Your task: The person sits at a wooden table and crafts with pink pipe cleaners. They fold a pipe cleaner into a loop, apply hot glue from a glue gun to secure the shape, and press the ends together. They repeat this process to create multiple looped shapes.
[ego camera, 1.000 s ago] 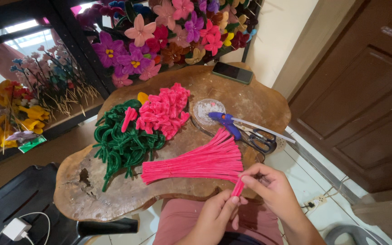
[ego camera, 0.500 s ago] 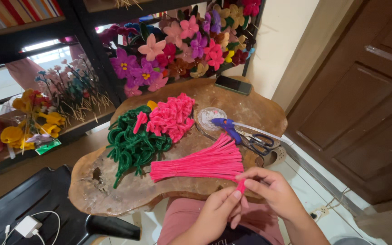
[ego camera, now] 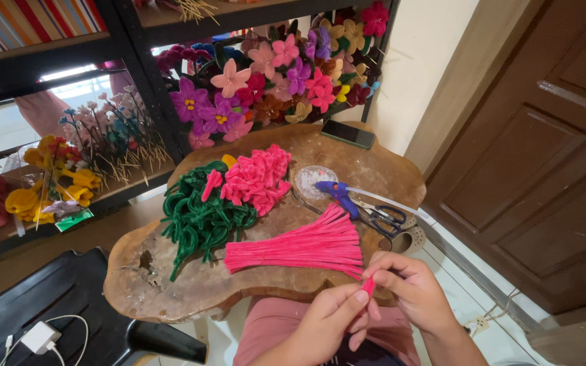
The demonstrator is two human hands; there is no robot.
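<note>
A: Which step is being shown?

B: Both hands are working one pink pipe cleaner: the left hand and right hand are pinching it between fingertips, just off the desk's near edge, beside the fanned pink bundle.

A: What is the next move calling for?

B: Probably a firm pinch while bending; the stem is slipping easily.

We record bright, even daylight entering from the window upper left, slightly overexposed there. Shadows under the counter are soft. Focus is sharp throughout; wide-angle bending shows at the door edge.
</note>
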